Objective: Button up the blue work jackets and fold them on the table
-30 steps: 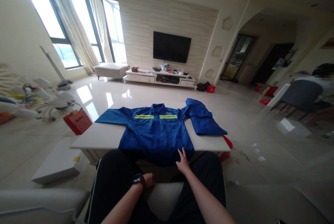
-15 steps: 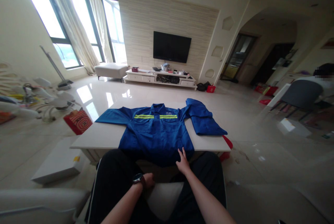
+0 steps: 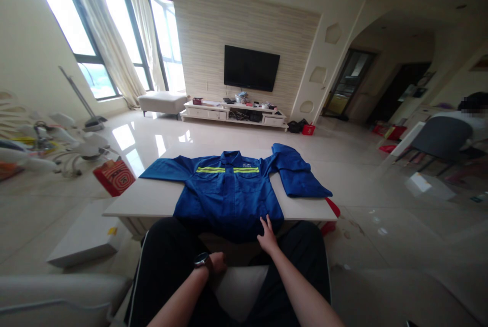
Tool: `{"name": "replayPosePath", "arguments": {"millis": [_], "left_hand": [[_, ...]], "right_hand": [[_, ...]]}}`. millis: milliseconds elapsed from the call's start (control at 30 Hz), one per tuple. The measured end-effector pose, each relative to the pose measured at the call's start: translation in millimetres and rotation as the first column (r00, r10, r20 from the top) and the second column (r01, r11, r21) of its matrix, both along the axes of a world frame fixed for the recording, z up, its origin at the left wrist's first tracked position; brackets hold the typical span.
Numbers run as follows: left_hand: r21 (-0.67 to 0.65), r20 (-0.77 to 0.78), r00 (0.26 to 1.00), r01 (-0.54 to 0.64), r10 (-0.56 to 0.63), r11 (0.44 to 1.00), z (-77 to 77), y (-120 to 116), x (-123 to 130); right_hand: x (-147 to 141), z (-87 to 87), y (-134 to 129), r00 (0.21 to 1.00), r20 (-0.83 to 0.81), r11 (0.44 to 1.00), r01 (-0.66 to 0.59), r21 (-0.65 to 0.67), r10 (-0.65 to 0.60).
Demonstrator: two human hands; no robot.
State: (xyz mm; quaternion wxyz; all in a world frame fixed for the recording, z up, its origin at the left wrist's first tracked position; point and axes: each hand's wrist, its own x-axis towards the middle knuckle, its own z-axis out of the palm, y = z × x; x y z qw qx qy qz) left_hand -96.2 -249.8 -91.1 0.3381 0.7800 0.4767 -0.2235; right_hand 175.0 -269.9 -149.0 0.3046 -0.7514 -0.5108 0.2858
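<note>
A blue work jacket (image 3: 229,200) with yellow-green chest stripes lies spread face up on the white table (image 3: 141,201), its lower hem hanging over the near edge. Beside its right-hand sleeve is a folded blue garment (image 3: 299,172). My right hand (image 3: 268,235) is at the jacket's lower right part, fingers apart, holding nothing. Between my knees, by my left thigh, rests my left hand (image 3: 218,263), with a watch on the wrist; its fingers are curled down and mostly hidden.
A red bag (image 3: 114,177) stands left of the table, near a white box (image 3: 84,245) on the floor. At the far wall is a low TV cabinet (image 3: 202,112). A person sits on a grey chair (image 3: 438,136) at the right.
</note>
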Motion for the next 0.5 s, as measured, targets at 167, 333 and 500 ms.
{"name": "replayPosePath", "arguments": {"millis": [167, 333, 500], "left_hand": [[0.006, 0.001, 1.000, -0.013, 0.013, 1.000, -0.6, 0.5, 1.3], [0.012, -0.013, 1.000, -0.012, 0.012, 1.000, 3.1, -0.3, 1.2], [0.012, -0.022, 1.000, 0.007, -0.006, 1.000, 6.5, -1.2, 2.3]], "right_hand": [[0.3, -0.4, 0.2, 1.000, 0.008, 1.000, -0.001, -0.001, 0.001], [0.5, -0.5, 0.6, 1.000, 0.002, 1.000, -0.001, -0.001, 0.001], [-0.3, -0.1, 0.3, 1.000, 0.003, 1.000, -0.003, 0.007, 0.003]]}}
